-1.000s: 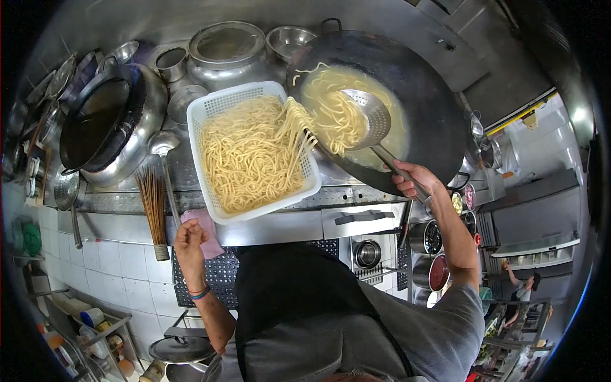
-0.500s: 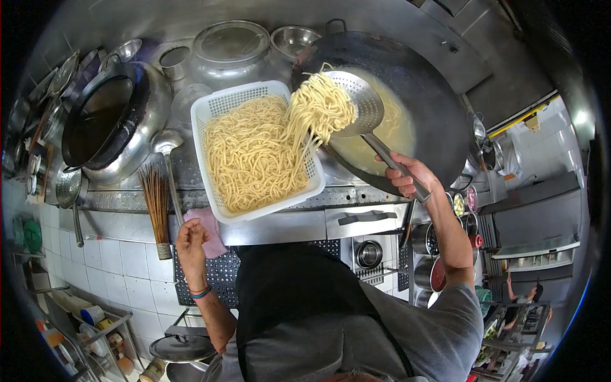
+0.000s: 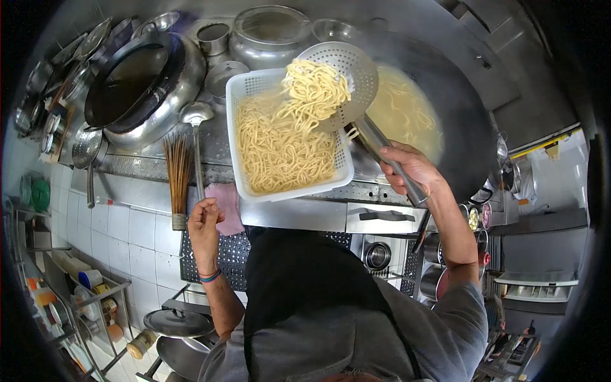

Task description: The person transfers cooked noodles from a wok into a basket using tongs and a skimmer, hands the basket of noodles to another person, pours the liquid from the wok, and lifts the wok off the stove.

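My right hand (image 3: 410, 170) grips the handle of a perforated metal skimmer (image 3: 361, 73). A clump of noodles (image 3: 315, 89) lies on the skimmer's left edge, with strands hanging onto the noodles (image 3: 283, 153) in a white plastic basket (image 3: 293, 191). The skimmer is tilted over the basket's right side. My left hand (image 3: 203, 223) is closed, beside a pink cloth (image 3: 226, 207) and close to the handle end of a ladle (image 3: 196, 137). Whether its curled fingers hold anything is hidden.
On the right a large black wok (image 3: 461, 146) contains cloudy liquid and loose noodle strands. A bamboo brush (image 3: 177, 184) leans at the counter's front edge. Further left stand a metal pot (image 3: 191, 73) and a second skimmer (image 3: 86, 146). Lidded pots (image 3: 180, 323) are below left.
The skimmer and its noodles have moved left, further over the basket, and tipped, some dropping in. The view has shifted, so the counter appears further right. My left hand stays by the cloth.
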A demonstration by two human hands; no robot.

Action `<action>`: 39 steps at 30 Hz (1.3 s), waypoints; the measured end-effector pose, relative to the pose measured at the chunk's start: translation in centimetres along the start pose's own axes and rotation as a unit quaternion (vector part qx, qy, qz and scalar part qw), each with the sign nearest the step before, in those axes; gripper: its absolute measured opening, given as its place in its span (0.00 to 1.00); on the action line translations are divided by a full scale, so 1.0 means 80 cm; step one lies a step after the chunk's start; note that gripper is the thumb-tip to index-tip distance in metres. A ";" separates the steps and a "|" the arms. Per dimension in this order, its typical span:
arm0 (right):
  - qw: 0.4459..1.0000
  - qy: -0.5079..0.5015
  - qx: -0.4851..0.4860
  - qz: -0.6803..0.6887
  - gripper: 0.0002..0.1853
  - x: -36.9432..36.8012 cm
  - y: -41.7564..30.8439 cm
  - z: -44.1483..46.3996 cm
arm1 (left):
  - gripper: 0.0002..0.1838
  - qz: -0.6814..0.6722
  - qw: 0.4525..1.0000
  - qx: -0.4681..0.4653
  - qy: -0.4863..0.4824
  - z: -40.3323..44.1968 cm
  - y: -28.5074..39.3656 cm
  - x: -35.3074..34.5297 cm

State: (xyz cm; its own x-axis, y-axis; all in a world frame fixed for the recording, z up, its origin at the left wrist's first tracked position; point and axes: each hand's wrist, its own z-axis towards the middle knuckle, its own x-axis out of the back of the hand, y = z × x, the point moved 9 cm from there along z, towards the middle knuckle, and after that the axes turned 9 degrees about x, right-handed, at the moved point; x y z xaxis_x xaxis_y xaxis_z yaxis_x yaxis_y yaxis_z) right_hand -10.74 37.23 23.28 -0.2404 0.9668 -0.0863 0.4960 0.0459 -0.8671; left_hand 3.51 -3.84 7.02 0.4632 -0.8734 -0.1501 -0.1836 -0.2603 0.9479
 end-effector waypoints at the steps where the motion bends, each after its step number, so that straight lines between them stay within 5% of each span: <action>1: 1.000 0.001 -0.002 -0.019 0.14 -0.004 0.004 0.006 | 0.10 -0.002 1.000 0.001 0.003 -0.004 0.000 0.004; 8: 0.969 0.009 0.090 -0.229 0.26 -0.003 0.009 0.016 | 0.09 -0.009 1.000 0.015 0.013 -0.015 -0.010 0.016; 12: 0.968 0.080 0.150 -0.186 0.25 0.044 -0.025 -0.015 | 0.09 -0.002 0.999 0.020 0.024 -0.017 -0.016 0.010; 16: 0.942 0.179 0.199 -0.205 0.23 0.131 -0.056 -0.039 | 0.09 -0.002 1.000 0.021 0.021 -0.017 -0.014 -0.009; 24: 0.863 0.383 0.150 -0.294 0.18 0.353 -0.031 -0.066 | 0.09 0.028 0.999 0.011 -0.011 -0.009 -0.008 -0.044; 28: 0.841 0.425 0.144 -0.303 0.33 0.426 -0.006 -0.055 | 0.09 0.051 0.998 -0.001 -0.020 -0.006 -0.006 -0.051; 31: 0.862 0.422 0.121 -0.254 0.22 0.450 0.018 -0.026 | 0.09 0.060 0.998 -0.003 -0.018 -0.003 -0.005 -0.053; 39: 0.913 0.376 0.127 -0.093 0.21 0.423 0.030 0.067 | 0.09 0.055 0.998 -0.019 -0.014 -0.007 0.001 -0.040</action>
State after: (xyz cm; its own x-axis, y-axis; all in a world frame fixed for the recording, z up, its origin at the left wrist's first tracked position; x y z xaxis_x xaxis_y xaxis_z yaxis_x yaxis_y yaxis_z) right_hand -22.17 68.67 15.68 0.3872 0.8518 0.3530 0.2723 0.2601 -0.9264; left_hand 2.51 -0.79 7.75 0.4173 -0.9073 -0.0527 -0.1980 -0.1473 0.9691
